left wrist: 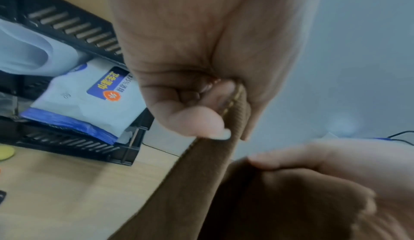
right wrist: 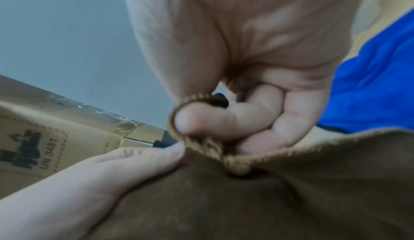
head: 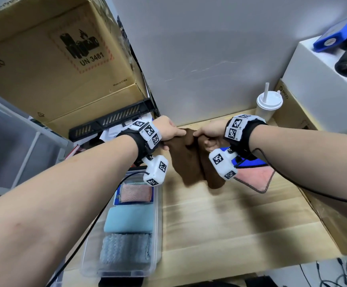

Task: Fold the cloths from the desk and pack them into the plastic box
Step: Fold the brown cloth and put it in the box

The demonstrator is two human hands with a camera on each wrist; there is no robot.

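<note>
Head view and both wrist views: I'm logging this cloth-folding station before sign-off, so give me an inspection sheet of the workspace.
Surface: light wooden desk, bare in front.
Job's things: brown cloth held up off the desk; pink cloth lying over a blue cloth at right; plastic box at left holding three folded cloths, pink, light blue and grey.
Clutter: lidded cup with straw; black tray holding a wipes pack.
Grippers: left hand and right hand each pinch the brown cloth's top edge.
Cables: black leads from both wrist units; loose cables at lower right.
Surroundings: cardboard boxes, grey wall.
</note>
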